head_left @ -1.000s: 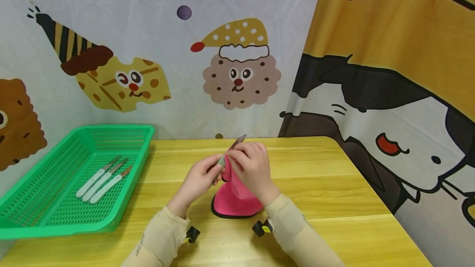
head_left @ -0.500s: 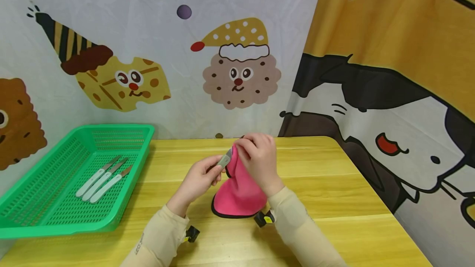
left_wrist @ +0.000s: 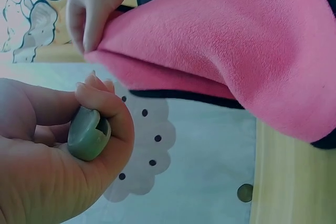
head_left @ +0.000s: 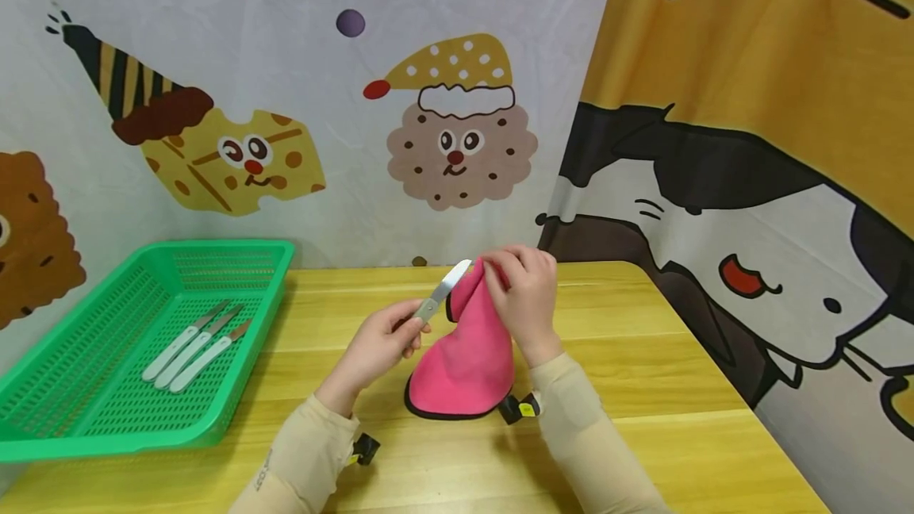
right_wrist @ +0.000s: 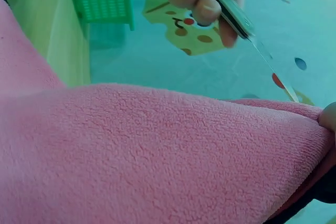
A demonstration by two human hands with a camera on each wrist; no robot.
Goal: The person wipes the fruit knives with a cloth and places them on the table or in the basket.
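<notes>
My left hand (head_left: 378, 343) grips a small knife (head_left: 426, 310) by its grey-green handle. Its bare silver blade points up and to the right, level with the top of a pink towel (head_left: 460, 367) edged in black. Fingers and thumb of my right hand (head_left: 530, 288) pinch the towel's top, holding it up in a peak while its lower part spreads on the table. In the left wrist view, the handle's rounded butt (left_wrist: 88, 140) shows inside the curled fingers. Seen from the right wrist, the blade (right_wrist: 273, 69) runs close to the towel's far side; whether they touch I cannot tell.
A green plastic basket (head_left: 107, 449) stands at the left of the wooden table (head_left: 607, 450). Inside lie three white-handled knives (head_left: 187, 363), side by side. A printed curtain (head_left: 343, 141) hangs behind the table's back edge.
My right hand has moved right and slightly up with the towel, coming off the blade. The blade, mostly covered half a second ago, is now exposed. My left hand has hardly moved.
</notes>
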